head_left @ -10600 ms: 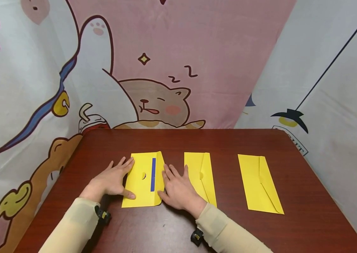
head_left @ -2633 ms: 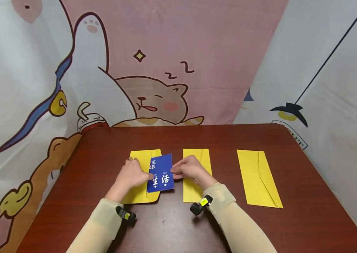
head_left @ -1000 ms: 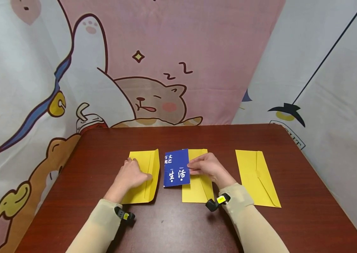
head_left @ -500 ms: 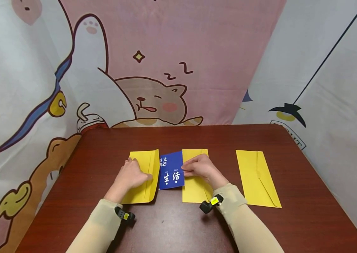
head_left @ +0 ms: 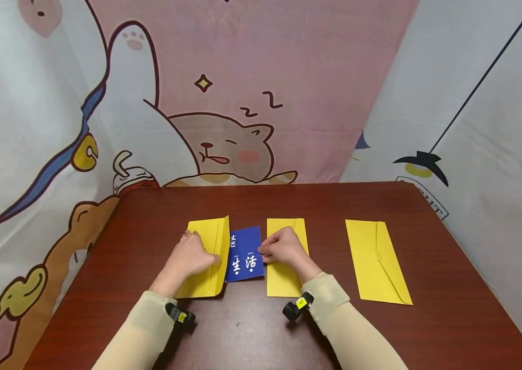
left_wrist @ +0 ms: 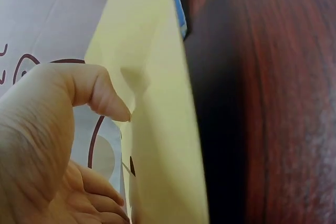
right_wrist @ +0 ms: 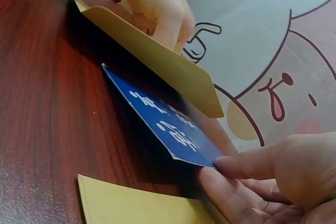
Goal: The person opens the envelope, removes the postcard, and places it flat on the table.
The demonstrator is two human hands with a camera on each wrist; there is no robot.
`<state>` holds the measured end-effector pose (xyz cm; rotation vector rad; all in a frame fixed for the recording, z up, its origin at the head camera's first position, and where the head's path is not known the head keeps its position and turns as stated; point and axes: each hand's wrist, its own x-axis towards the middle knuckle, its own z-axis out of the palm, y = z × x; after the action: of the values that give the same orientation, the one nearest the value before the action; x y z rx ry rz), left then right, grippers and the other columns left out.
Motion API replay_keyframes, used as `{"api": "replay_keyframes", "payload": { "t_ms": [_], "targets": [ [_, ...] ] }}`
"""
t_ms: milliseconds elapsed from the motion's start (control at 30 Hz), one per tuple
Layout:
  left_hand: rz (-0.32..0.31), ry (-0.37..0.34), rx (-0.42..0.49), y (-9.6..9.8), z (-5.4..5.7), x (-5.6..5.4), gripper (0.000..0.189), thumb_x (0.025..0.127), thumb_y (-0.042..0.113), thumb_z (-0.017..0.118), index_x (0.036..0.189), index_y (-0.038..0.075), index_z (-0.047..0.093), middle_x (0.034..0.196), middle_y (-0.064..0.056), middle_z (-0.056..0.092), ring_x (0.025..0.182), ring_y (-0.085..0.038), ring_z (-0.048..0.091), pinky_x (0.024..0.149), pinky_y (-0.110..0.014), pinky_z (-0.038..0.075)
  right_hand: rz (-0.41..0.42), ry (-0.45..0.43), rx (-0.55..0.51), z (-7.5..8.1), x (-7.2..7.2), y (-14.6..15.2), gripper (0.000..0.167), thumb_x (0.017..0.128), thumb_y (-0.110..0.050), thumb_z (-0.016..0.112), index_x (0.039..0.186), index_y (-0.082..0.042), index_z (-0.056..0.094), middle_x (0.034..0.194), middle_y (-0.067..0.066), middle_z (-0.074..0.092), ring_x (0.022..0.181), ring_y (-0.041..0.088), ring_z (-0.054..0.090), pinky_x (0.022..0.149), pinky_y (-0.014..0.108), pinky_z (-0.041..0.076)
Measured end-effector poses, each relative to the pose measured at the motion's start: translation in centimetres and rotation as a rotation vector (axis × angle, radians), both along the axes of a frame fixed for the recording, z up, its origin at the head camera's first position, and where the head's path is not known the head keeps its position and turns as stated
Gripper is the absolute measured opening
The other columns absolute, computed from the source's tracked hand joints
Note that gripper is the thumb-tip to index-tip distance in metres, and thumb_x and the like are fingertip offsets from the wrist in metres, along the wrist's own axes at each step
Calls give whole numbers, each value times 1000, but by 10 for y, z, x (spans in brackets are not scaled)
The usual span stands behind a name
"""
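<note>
My left hand [head_left: 190, 257] pinches the leftmost yellow envelope [head_left: 203, 226]. In the left wrist view the thumb [left_wrist: 107, 100] presses near the envelope's opening, other fingers curled behind. The envelope is tilted up from the table, its flap [right_wrist: 152, 59] standing out toward the right. Between thumb and fingertips, my right hand [head_left: 285, 249] pinches the right edge of a blue card [head_left: 244, 246] with white characters. Seen from the head, the card's left edge is hidden behind the flap. The right wrist view shows the card [right_wrist: 157, 119] slanting, below the flap's edge.
A second yellow envelope [head_left: 281, 282] lies under my right hand, and a third envelope [head_left: 376, 267], flap folded down, lies farther right. All are on a dark red-brown table [head_left: 242, 334]. A cartoon-printed cloth [head_left: 307, 103] hangs behind it.
Earlier both hands lay on the left envelope with a blue strip showing. The card then appeared over it, went right over the middle envelope, and has moved back left to the flap.
</note>
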<state>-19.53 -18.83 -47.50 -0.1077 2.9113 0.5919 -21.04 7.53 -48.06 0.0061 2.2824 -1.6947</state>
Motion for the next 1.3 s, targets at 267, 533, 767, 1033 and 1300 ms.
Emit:
{"api": "replay_keyframes", "payload": {
  "t_ms": [267, 533, 767, 1033, 1300],
  "targets": [
    [-11, -5, -9, -2, 0, 1, 114, 75, 44, 81, 153, -22, 29, 159, -44, 27, 124, -53, 55, 109, -64, 44, 16, 75, 120, 1, 2, -5, 8, 87, 1, 84, 84, 6, 79, 71, 12, 73, 59, 24, 74, 58, 32, 62],
    [-9, -15, -10, -2, 2, 2, 114, 75, 42, 81, 152, -23, 29, 159, -45, 27, 126, -54, 53, 110, -64, 43, 10, 107, 142, 5, 5, -3, 9, 87, 1, 85, 82, 6, 78, 69, 12, 73, 57, 24, 74, 56, 32, 61],
    [-5, -19, -11, -2, 2, 2, 113, 77, 43, 81, 153, -23, 29, 160, -45, 26, 137, -57, 46, 113, -65, 40, -5, 133, 137, 11, 7, 6, 9, 86, 0, 85, 84, 6, 79, 70, 14, 74, 58, 26, 74, 55, 31, 60],
    [-44, 26, 4, 0, 7, 2, 112, 84, 47, 77, 155, -23, 25, 163, -43, 18, 152, -57, 21, 119, -64, 31, -58, 185, 187, 32, 10, 35, 11, 88, -6, 86, 90, 3, 81, 73, 10, 75, 64, 26, 76, 61, 34, 62],
    [-264, 151, 48, 28, 17, 5, 108, 88, 45, 77, 162, -11, 23, 171, -27, 17, 160, -41, 13, 125, -56, 20, -44, 296, 260, 38, 10, 68, 25, 91, -15, 85, 107, 4, 79, 86, 7, 75, 74, 24, 74, 65, 34, 60]
  ]
}}
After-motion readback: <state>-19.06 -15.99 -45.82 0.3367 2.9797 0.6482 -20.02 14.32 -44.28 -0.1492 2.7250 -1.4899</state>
